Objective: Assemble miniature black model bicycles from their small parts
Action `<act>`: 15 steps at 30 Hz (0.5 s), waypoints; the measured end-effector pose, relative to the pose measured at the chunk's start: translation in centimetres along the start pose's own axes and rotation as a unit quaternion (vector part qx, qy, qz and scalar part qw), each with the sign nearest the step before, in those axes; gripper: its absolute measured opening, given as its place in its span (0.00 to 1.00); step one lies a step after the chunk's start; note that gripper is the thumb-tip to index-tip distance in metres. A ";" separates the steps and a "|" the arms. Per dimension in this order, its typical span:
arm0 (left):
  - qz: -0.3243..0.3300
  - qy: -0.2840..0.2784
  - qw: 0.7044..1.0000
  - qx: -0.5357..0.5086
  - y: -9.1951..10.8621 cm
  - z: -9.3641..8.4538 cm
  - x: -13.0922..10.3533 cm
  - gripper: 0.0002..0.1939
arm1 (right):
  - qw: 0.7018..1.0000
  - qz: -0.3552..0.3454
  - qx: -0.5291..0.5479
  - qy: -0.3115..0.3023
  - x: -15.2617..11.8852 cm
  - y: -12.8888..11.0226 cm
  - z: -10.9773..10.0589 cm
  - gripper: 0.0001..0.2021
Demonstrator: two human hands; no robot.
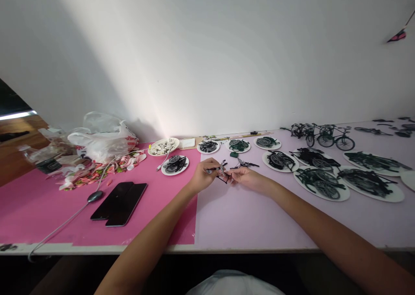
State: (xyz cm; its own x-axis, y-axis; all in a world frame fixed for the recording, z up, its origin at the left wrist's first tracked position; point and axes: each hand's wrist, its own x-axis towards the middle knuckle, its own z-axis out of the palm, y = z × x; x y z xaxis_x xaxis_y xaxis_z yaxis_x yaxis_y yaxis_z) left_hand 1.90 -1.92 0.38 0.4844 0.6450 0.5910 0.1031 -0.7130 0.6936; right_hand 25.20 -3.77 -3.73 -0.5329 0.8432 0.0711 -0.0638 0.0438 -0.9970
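Small black-and-silver part (pixel 222 168) is at frame centre, held up between both hands over the bench (pixel 246 219). Left hand (pixel 203 177): fingers closed, pinching the part from the left. Right hand (pixel 249 177): thumb and fingertips nearly together, pinching its right end. Exact contact points too small to tell.

Just beyond the right hand: loose black pieces (pixel 248 163) on the bench, green block (pixel 234 155) beside them.

Behind the hands, centre of frame: row of three white plates, left one (pixel 209 152) with grey and black bike parts, middle one (pixel 238 151) and right one (pixel 267 148) with dark green. Another plate (pixel 186 165) of black parts sits left of the hands, bowl (pixel 162 154) of white bits behind it.

Right of frame: cluster of bigger plates with green and black bike parts, upright toy bikes (pixel 335 138) behind, near the wall (pixel 207 61).

Left of frame: bench top is pink. Two phones (pixel 126 205) overlapping, dark oval gadget (pixel 95 196) on a cable, petals (pixel 103 170), white bag (pixel 103 141), bottle (pixel 48 164) at far left.
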 end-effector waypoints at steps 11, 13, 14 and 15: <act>-0.005 -0.015 1.000 -0.002 -0.3 0.2 0.0 0.09 | 0.999 0.002 -0.034 0.009 -0.2 -0.1 -0.2 0.22; -0.006 -0.016 1.000 -0.005 -0.4 0.3 0.0 0.09 | 0.999 0.005 -0.038 0.014 -0.3 0.0 -0.3 0.20; -0.007 -0.016 1.000 -0.007 -0.4 0.3 0.0 0.08 | 0.999 0.006 -0.037 0.017 -0.3 0.0 -0.3 0.19; -0.006 -0.016 1.000 -0.008 -0.4 0.3 0.0 0.08 | 0.999 0.007 -0.033 0.021 -0.3 0.1 -0.3 0.19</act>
State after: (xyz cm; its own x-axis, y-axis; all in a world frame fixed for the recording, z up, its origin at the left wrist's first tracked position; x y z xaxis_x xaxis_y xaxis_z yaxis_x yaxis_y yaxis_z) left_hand 2.10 -1.76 -0.02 0.5103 0.6447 0.5693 0.0957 -0.7004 0.7073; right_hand 25.63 -3.85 -3.87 -0.4981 0.8651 0.0581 0.0001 0.0671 -0.9977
